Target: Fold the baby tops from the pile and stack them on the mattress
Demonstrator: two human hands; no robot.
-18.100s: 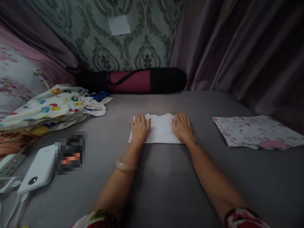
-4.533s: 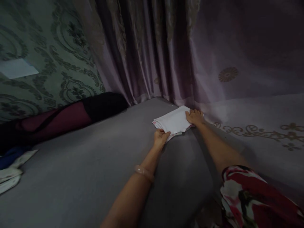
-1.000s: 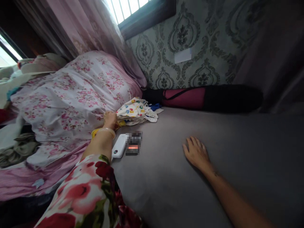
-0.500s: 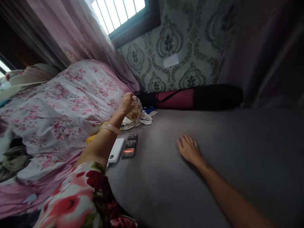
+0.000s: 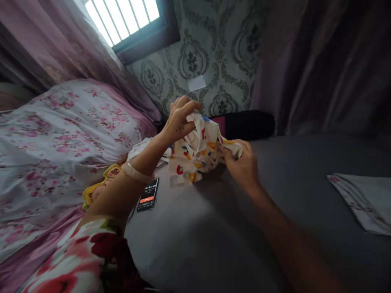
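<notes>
A crumpled cream cloth [image 5: 195, 156] with a colourful print hangs between my hands, just above the grey bed surface [image 5: 220, 244]. At its upper left, my left hand [image 5: 182, 116] pinches the fabric between thumb and fingers. My right hand [image 5: 244, 165] is closed on the cloth's right side, lower down and slightly blurred. The kind of garment, if it is one, cannot be made out from its bunched folds. Behind my left forearm lies a heap of white fabric [image 5: 139, 148], partly hidden.
A phone [image 5: 148, 195] with a lit screen lies by my left forearm, beside a yellow cartoon-shaped item [image 5: 105, 183]. Floral bedding [image 5: 67, 122] is piled at left. A black and maroon long bag [image 5: 250, 124] lies along the wall. Folded pale cloth [image 5: 363, 199] sits at right.
My left hand has lifted the printed cloth from the heap and brought it right. My right hand, flat on the bed before, now grips it too. The view has turned right.
</notes>
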